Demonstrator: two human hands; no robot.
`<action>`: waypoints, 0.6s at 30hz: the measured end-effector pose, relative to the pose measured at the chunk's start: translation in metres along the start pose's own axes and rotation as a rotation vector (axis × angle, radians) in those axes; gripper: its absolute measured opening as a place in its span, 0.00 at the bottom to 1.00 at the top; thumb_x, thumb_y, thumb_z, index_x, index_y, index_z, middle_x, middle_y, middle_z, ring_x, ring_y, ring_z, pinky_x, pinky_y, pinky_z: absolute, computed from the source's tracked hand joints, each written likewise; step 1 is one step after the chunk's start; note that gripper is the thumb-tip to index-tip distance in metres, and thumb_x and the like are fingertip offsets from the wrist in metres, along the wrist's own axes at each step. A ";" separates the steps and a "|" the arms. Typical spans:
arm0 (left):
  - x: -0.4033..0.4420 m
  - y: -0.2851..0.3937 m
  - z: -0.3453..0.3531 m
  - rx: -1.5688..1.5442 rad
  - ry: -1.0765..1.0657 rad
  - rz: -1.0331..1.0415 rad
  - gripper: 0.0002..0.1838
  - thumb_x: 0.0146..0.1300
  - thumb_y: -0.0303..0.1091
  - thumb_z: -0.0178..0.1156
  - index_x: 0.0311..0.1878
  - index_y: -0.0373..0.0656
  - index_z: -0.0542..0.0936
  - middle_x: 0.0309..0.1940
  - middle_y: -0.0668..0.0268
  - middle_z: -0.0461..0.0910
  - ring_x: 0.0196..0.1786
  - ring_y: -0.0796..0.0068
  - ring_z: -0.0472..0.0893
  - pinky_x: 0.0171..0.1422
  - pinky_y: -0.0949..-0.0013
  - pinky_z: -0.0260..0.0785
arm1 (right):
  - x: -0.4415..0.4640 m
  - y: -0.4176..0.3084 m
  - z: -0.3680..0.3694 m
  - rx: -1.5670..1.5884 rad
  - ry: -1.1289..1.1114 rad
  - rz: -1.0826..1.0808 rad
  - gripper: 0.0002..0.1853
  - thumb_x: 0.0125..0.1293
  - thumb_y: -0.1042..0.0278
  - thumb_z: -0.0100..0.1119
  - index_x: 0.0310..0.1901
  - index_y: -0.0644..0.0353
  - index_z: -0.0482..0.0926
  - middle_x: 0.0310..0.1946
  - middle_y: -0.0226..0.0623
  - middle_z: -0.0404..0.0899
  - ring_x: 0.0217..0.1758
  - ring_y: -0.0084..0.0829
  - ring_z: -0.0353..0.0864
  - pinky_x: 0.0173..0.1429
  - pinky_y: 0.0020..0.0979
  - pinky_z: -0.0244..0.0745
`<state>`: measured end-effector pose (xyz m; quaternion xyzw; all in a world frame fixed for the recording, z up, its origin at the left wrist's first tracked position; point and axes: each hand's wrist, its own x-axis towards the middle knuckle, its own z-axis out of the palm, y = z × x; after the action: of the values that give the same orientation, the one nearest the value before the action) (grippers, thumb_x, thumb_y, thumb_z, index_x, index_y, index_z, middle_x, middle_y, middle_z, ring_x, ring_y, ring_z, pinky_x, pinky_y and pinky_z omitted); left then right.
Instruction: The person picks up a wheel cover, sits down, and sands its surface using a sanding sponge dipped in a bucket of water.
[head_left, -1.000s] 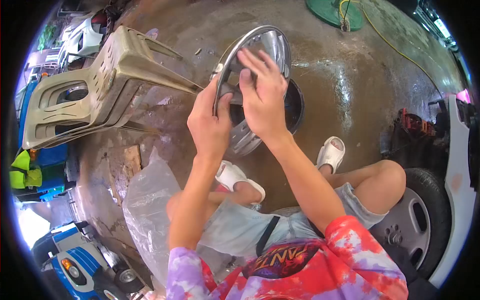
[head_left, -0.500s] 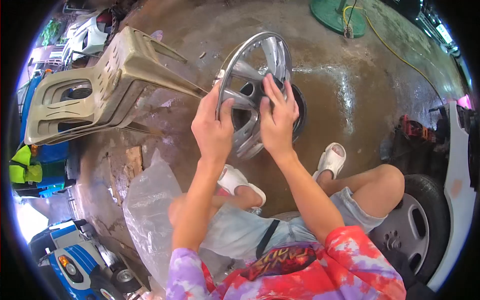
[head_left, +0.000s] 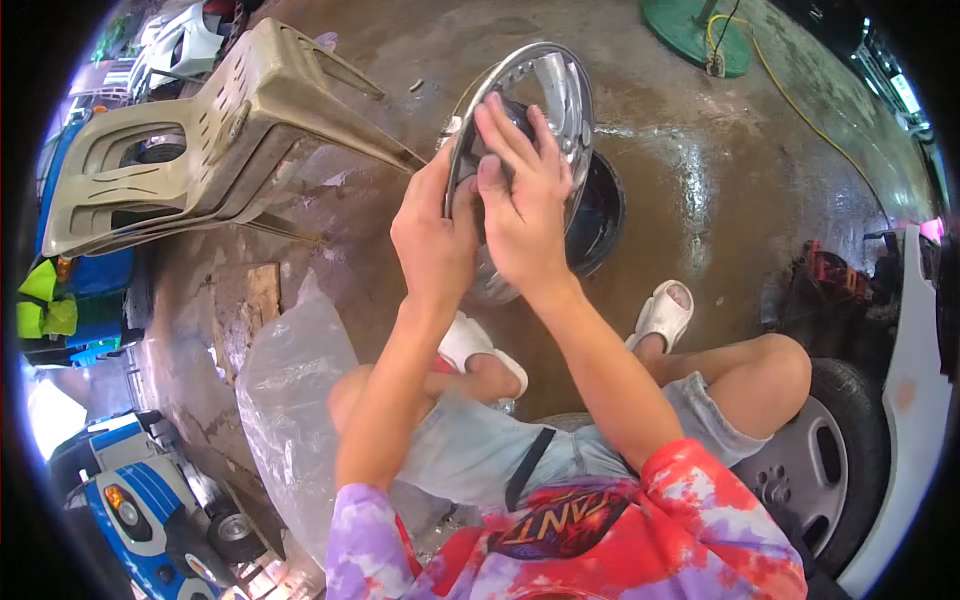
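left hand (head_left: pixel 432 238) grips the wheel cover (head_left: pixel 553 80) at eight o'clock; right hand (head_left: pixel 526 218), fingers extended, seems to work its face, calling for a steady rim

The left hand (head_left: pixel 433 235) grips a shiny wheel cover (head_left: pixel 568 110) by its left rim; the right hand (head_left: pixel 525 205) presses its face. Stacked chairs (head_left: pixel 215 130) stand left.

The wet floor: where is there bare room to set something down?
Widest is the wet floor between the black bucket, the yellow hose and the right sandal. A smaller patch lies between the stacked plastic chairs and the green base, beyond the wheel cover. Both sides are crowded: plastic sheet left, tyre right.
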<state>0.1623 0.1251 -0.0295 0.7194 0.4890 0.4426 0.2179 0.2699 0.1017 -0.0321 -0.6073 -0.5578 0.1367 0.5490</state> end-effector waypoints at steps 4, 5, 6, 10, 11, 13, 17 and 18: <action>0.006 -0.015 -0.007 -0.018 -0.012 -0.049 0.22 0.72 0.32 0.64 0.68 0.38 0.79 0.58 0.58 0.86 0.59 0.73 0.83 0.66 0.68 0.71 | -0.016 0.082 -0.021 -0.055 -0.053 0.070 0.21 0.80 0.55 0.51 0.67 0.52 0.80 0.71 0.36 0.77 0.80 0.48 0.63 0.80 0.53 0.51; 0.008 -0.013 -0.010 -0.035 -0.033 -0.120 0.23 0.72 0.31 0.64 0.68 0.38 0.79 0.58 0.58 0.86 0.59 0.73 0.82 0.67 0.69 0.71 | -0.021 0.100 -0.035 0.007 0.033 0.295 0.20 0.81 0.55 0.52 0.63 0.55 0.83 0.63 0.41 0.83 0.72 0.46 0.76 0.74 0.44 0.65; 0.014 -0.008 -0.015 -0.049 -0.055 -0.187 0.23 0.72 0.31 0.64 0.68 0.38 0.78 0.58 0.59 0.86 0.60 0.73 0.81 0.68 0.69 0.70 | -0.020 0.112 -0.054 0.169 0.093 0.433 0.19 0.82 0.56 0.52 0.61 0.57 0.84 0.58 0.43 0.86 0.63 0.40 0.83 0.67 0.36 0.75; 0.035 -0.057 -0.025 -0.191 -0.084 -0.260 0.23 0.72 0.30 0.64 0.67 0.35 0.76 0.55 0.57 0.85 0.59 0.71 0.81 0.67 0.67 0.70 | -0.016 0.149 -0.083 0.163 0.201 0.519 0.15 0.75 0.66 0.59 0.59 0.59 0.82 0.49 0.45 0.88 0.48 0.40 0.87 0.56 0.38 0.81; 0.040 -0.062 -0.026 -0.271 -0.070 -0.250 0.23 0.71 0.30 0.64 0.66 0.34 0.76 0.54 0.56 0.85 0.58 0.70 0.82 0.66 0.66 0.71 | -0.016 0.161 -0.079 -0.030 0.146 0.397 0.15 0.72 0.68 0.62 0.58 0.59 0.82 0.49 0.47 0.87 0.49 0.44 0.88 0.56 0.40 0.81; 0.049 -0.062 -0.027 -0.228 -0.062 -0.302 0.19 0.72 0.33 0.64 0.60 0.33 0.75 0.51 0.57 0.84 0.54 0.71 0.81 0.63 0.66 0.72 | -0.016 0.176 -0.063 -0.514 -0.107 0.350 0.15 0.67 0.70 0.62 0.54 0.59 0.82 0.50 0.50 0.87 0.53 0.54 0.87 0.58 0.43 0.81; 0.060 -0.062 -0.021 -0.068 -0.033 -0.412 0.19 0.72 0.43 0.67 0.50 0.35 0.76 0.42 0.62 0.84 0.45 0.74 0.80 0.54 0.68 0.72 | -0.013 0.223 -0.019 -0.862 -0.710 0.398 0.11 0.63 0.72 0.61 0.46 0.60 0.87 0.47 0.51 0.88 0.51 0.52 0.89 0.54 0.47 0.85; 0.063 -0.059 -0.018 -0.004 -0.043 -0.426 0.21 0.71 0.45 0.67 0.50 0.35 0.76 0.40 0.61 0.84 0.44 0.74 0.80 0.53 0.67 0.72 | -0.014 0.234 -0.010 -0.862 -0.725 0.372 0.10 0.63 0.72 0.62 0.44 0.60 0.88 0.46 0.50 0.89 0.51 0.51 0.90 0.53 0.48 0.85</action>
<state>0.1248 0.2047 -0.0373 0.6086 0.6246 0.3718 0.3183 0.3963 0.1378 -0.2259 -0.7776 -0.5992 0.1905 -0.0061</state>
